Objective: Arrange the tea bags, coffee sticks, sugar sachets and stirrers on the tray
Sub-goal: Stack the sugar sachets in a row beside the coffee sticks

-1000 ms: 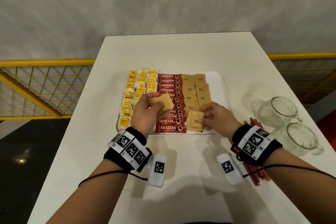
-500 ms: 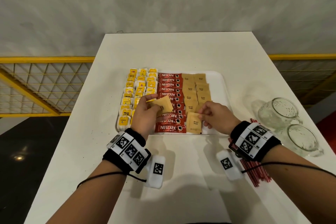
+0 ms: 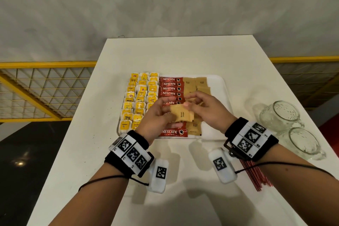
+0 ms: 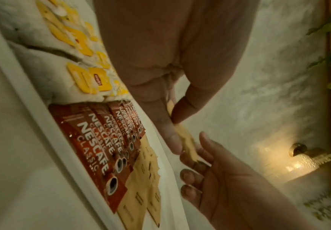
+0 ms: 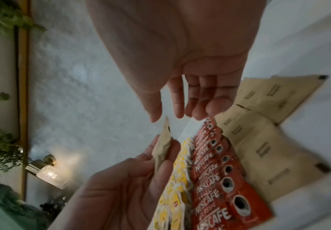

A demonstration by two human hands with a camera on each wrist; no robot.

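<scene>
One sugar sachet (image 3: 182, 114) is what matters right now; it sits in mid-frame of the head view, held over the tray (image 3: 221, 86) and pinched at its lower-left end by the left hand (image 3: 156, 121), thumb against fingers; its long axis runs lower left to upper right, so the free end points straight at the right hand (image 3: 205, 108). That hand is just to the right of it, fingers relaxed and loosely spread, holding nothing; in the right wrist view the fingertips (image 5: 180, 115) hang just above the sachet's tip, and I can't tell whether they're touching it. My guess is a hand-off is coming, since the right hand is nearer the sugar column (image 3: 197, 86) at centre-right of the tray, beside the coffee sticks (image 3: 169, 84); tea bags (image 3: 141, 97) fill the left side. Stirrers (image 3: 255, 176) lie off the tray on the table (image 3: 183, 55), lower right, partly under the right wrist; I'd say those go last.
</scene>
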